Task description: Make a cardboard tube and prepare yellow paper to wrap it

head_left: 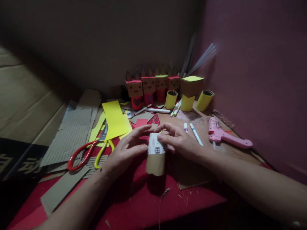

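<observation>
A short brown cardboard tube [155, 164] with a white printed label on its upper part is between my two hands, above the red tabletop. My right hand [176, 139] grips its upper right side, thumb resting on the label and fingers curled behind. My left hand [130, 145] curves around the left side, its thumb at the tube's edge and its fingertips by the far end. Just left of my left hand lie scissors [83, 156] with one red and one yellow handle, their blades partly under yellow paper [115, 119].
Several cardboard figures with drawn faces [148, 83] stand at the back beside yellow tubes [171, 99] and a box-topped one [192, 87]. A pink glue gun [227, 139] and markers [196, 134] lie right. Corrugated cardboard [69, 134] is left; a wall [259, 80] bounds the right.
</observation>
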`<state>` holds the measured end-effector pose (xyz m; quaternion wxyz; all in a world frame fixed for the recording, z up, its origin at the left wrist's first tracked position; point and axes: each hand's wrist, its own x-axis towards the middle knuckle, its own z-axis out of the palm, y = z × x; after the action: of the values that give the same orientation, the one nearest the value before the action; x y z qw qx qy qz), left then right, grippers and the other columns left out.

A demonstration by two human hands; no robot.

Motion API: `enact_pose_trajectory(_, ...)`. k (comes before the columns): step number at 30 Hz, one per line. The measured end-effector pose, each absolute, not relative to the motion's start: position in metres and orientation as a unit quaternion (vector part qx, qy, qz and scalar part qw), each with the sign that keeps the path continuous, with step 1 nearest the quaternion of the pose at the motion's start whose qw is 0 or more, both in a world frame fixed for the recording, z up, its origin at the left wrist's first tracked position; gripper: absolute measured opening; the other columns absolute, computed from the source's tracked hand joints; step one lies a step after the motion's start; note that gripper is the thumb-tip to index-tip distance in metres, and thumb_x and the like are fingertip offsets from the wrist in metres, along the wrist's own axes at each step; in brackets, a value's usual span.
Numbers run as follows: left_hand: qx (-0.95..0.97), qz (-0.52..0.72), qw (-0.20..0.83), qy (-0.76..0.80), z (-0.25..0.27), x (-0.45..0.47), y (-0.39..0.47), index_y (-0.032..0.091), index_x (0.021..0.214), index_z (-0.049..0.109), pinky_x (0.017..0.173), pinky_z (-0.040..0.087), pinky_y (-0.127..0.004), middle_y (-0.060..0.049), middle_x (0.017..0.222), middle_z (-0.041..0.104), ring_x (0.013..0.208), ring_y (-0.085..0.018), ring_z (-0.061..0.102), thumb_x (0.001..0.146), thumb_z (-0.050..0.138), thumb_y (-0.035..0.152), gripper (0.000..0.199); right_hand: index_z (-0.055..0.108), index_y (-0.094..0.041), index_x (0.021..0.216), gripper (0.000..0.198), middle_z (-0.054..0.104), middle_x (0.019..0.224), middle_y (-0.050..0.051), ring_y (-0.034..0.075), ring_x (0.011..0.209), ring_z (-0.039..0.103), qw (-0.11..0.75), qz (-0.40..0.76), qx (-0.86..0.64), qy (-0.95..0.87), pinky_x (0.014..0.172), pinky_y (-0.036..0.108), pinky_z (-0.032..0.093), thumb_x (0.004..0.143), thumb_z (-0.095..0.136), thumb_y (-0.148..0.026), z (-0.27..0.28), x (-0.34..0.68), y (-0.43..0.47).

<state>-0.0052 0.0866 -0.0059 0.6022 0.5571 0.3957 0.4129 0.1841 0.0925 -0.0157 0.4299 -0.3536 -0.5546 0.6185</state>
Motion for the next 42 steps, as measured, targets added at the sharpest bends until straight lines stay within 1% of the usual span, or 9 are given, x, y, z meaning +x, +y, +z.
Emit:
enact_pose_trajectory(4,0.563,0.362,0.619,0.412,-0.005,-0.003,0.083,0.023,0.109,0.065,0.08,0.051,-0.033,-0.009,0.114,0.067,0.097,-0.026,0.065,0.063,0.078,0.019,0.048,0.053,-0.02,0.089,0.023,0.047,0.056,-0.009,0.004,0.042,0.039,0.421,0.616,-0.336,-0.575,0.039,0.017,0.028,0.074,0.068,-0.026,-0.019,0.184,0.092)
enact_pose_trajectory(8,0.552,0.327,0.626,0.442,-0.004,-0.008,0.086,0.015,0.08,0.069,0.068,0.05,-0.028,-0.006,0.081,0.07,0.074,-0.02,0.065,0.065,0.077,0.024,0.019,0.052,-0.022,0.104,0.035,0.06,0.082,-0.001,0.008,0.054,0.05,0.466,0.607,-0.328,-0.554,0.043,0.02,0.036,0.073,0.068,-0.026,-0.017,0.183,0.091)
enact_pose_trajectory(11,0.521,0.366,0.618,0.461,-0.007,-0.011,0.088,0.014,0.074,0.069,0.061,0.047,-0.026,-0.004,0.069,0.066,0.062,-0.015,0.061,0.068,0.076,0.027,0.016,0.054,-0.024,0.11,0.037,0.06,0.109,0.005,0.016,0.085,0.058,0.518,0.546,-0.339,-0.564,0.065,0.027,0.048,0.075,0.067,-0.029,-0.014,0.184,0.091)
enact_pose_trajectory(13,0.487,0.433,0.591,0.475,-0.01,-0.01,0.09,0.015,0.079,0.07,0.059,0.046,-0.023,-0.001,0.066,0.064,0.058,-0.011,0.057,0.067,0.076,0.026,0.017,0.055,-0.025,0.111,0.036,0.058,0.117,0.006,0.02,0.098,0.056,0.528,0.524,-0.362,-0.562,0.078,0.033,0.048,0.077,0.065,-0.033,-0.014,0.184,0.092)
enact_pose_trajectory(16,0.463,0.503,0.548,0.481,-0.012,-0.008,0.092,0.016,0.081,0.073,0.06,0.045,-0.02,0.001,0.067,0.064,0.059,-0.009,0.054,0.066,0.077,0.024,0.017,0.055,-0.024,0.11,0.037,0.058,0.111,0.008,0.023,0.097,0.055,0.534,0.53,-0.403,-0.522,0.075,0.035,0.048,0.077,0.064,-0.038,-0.019,0.183,0.094)
enact_pose_trajectory(21,0.503,0.514,0.49,0.492,-0.011,-0.006,0.093,0.017,0.085,0.074,0.078,0.047,-0.024,-0.004,0.088,0.072,0.083,-0.015,0.062,0.07,0.073,0.024,0.016,0.054,-0.021,0.096,0.035,0.056,0.102,0.007,0.021,0.088,0.054,0.563,0.507,-0.456,-0.467,0.069,0.033,0.048,0.073,0.068,-0.043,-0.027,0.181,0.099)
enact_pose_trajectory(29,0.511,0.513,0.485,0.49,-0.014,-0.007,0.094,0.019,0.083,0.075,0.083,0.046,-0.024,-0.003,0.087,0.072,0.086,-0.015,0.062,0.068,0.075,0.021,0.015,0.055,-0.021,0.076,0.017,0.055,0.072,0.003,0.014,0.064,0.049,0.545,0.546,-0.423,-0.475,0.057,0.031,0.041,0.073,0.067,-0.032,-0.024,0.18,0.1)
enact_pose_trajectory(35,0.507,0.502,0.502,0.488,-0.013,-0.007,0.093,0.019,0.081,0.075,0.081,0.045,-0.022,-0.002,0.086,0.072,0.084,-0.013,0.062,0.068,0.075,0.021,0.013,0.061,-0.021,0.077,0.011,0.055,0.066,0.002,0.013,0.06,0.048,0.531,0.59,-0.4,-0.458,0.052,0.028,0.037,0.073,0.066,-0.029,-0.019,0.178,0.096)
enact_pose_trajectory(42,0.501,0.486,0.509,0.503,-0.018,-0.01,0.095,0.017,0.082,0.073,0.067,0.045,-0.021,-0.001,0.077,0.069,0.069,-0.011,0.058,0.066,0.076,0.024,0.018,0.066,-0.018,0.083,0.014,0.06,0.072,0.003,0.012,0.061,0.049,0.534,0.583,-0.392,-0.47,0.052,0.027,0.038,0.074,0.065,-0.029,-0.02,0.18,0.097)
